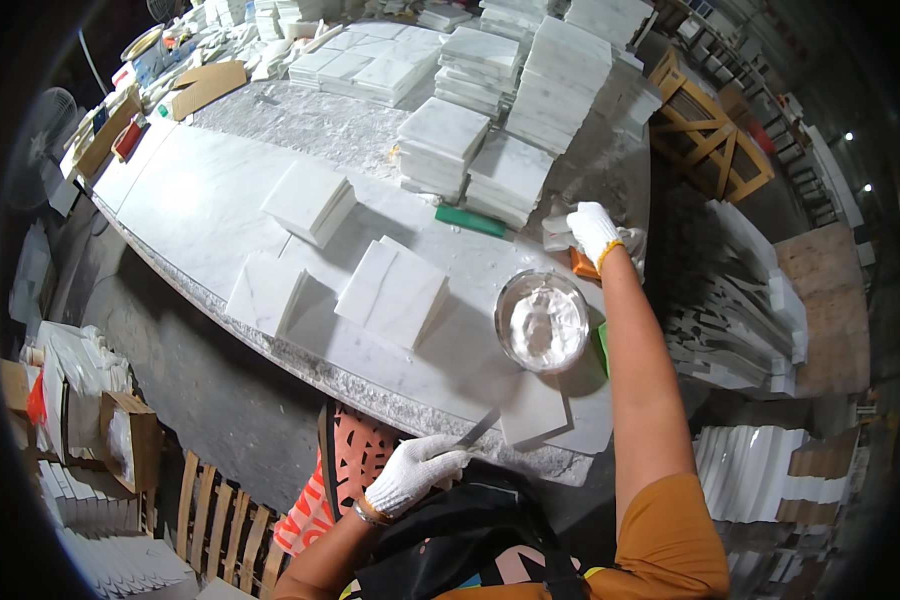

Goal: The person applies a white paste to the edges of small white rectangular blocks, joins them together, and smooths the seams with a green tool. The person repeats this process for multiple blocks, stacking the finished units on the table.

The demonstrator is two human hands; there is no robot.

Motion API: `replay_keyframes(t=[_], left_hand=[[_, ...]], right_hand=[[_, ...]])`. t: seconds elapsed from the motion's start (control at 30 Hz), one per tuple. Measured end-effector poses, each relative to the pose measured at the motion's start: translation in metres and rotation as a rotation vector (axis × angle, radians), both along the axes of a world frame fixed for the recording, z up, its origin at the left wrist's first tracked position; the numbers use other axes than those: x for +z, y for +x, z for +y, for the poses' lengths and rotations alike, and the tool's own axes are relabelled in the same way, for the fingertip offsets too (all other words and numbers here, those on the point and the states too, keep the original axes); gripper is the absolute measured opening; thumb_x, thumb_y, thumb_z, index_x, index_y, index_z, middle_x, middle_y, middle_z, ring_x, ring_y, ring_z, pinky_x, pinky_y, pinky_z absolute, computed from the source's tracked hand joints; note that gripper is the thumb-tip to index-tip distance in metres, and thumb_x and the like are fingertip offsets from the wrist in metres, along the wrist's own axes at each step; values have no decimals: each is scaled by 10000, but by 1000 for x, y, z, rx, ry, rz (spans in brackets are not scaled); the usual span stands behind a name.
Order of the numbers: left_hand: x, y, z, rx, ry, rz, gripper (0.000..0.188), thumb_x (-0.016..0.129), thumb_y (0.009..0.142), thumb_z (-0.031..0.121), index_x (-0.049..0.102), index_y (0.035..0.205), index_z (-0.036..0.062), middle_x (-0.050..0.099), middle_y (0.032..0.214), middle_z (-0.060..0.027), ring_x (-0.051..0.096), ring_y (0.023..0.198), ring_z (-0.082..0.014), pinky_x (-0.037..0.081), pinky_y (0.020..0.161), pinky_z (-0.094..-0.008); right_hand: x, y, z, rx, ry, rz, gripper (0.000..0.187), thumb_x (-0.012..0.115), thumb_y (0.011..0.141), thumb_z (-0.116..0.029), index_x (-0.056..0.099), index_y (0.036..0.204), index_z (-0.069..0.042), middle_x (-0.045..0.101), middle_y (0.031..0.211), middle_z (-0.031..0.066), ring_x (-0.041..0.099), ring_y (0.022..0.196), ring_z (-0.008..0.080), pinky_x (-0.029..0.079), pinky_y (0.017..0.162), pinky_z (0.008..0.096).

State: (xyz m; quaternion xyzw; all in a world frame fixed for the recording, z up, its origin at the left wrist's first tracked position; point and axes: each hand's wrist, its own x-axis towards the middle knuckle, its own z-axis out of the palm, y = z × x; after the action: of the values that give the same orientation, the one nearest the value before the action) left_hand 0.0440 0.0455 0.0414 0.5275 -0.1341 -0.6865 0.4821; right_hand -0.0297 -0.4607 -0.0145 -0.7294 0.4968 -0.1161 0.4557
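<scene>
"Set the dial on the round silver metal bowl (505,345). Where are we?"

"White paste-like filling (545,315) inside, and out at one o'clock sits the right hand (592,230) in its white knitted glove, over a pale crumpled wrapping (556,233), small orange block (583,264) by the wrist!"

"Its fingers?"

"Can't tell whether they grip; the glove hides it. Down at seven, the gloved left hand (420,474) is clenched round a flat grey metal blade (480,430), pointing between one and two o'clock!"

"Aimed at what?"

"The thin white square tile (533,412), lying at six on the pale marble worktop (205,165); blade tip just beside it."

"So, the step?"

"Looks like picking or sorting something on the far side, blade in reserve. Using that blade next would call for bringing the right arm back clear of the bowl, I'd judge."

"Room to move?"

"Best at eight: bare marble between bowl and the leaning white tile stack (392,292) at nine. Tight at eleven, where the long green block (470,221) lies before tall piles of marble tiles (440,145). And watch six: the tile lies near the rough, crusted front edge (560,464)!"
</scene>
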Motion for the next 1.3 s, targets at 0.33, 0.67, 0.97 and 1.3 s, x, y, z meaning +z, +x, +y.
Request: replay_keyframes(t=[0.33,0.67,0.97,1.3], left_hand=[[5,-15,1,-66,-24,-30,245,641,951,205,688,1047,-16,665,819,-36,606,702,-96,493,664,-228],[9,-25,3,-66,-27,-60,221,648,942,200,690,1003,-9,655,801,-27,580,682,-79,467,639,-217],[14,-28,1,-58,-11,-89,227,649,932,203,695,997,-10,652,786,-22,574,668,-78,459,628,-218],[15,-30,-2,-62,-31,-73,269,646,929,187,678,1091,-26,621,782,-19,542,667,-75,446,622,-217]], right_hand=[[55,-43,101,42,-169,-156,567,843,746,-151,588,1227,9,666,1053,102,644,751,164,538,548,280],[47,-61,113,96,-389,-258,475,830,721,-151,646,1148,-51,690,1019,64,655,918,169,540,792,318],[31,-81,106,59,-258,-289,482,827,726,-128,647,1168,-57,689,1065,56,646,985,168,514,880,319],[67,-88,130,-148,-52,-549,580,748,837,-29,544,1378,-74,655,1169,47,625,828,80,485,620,201]])
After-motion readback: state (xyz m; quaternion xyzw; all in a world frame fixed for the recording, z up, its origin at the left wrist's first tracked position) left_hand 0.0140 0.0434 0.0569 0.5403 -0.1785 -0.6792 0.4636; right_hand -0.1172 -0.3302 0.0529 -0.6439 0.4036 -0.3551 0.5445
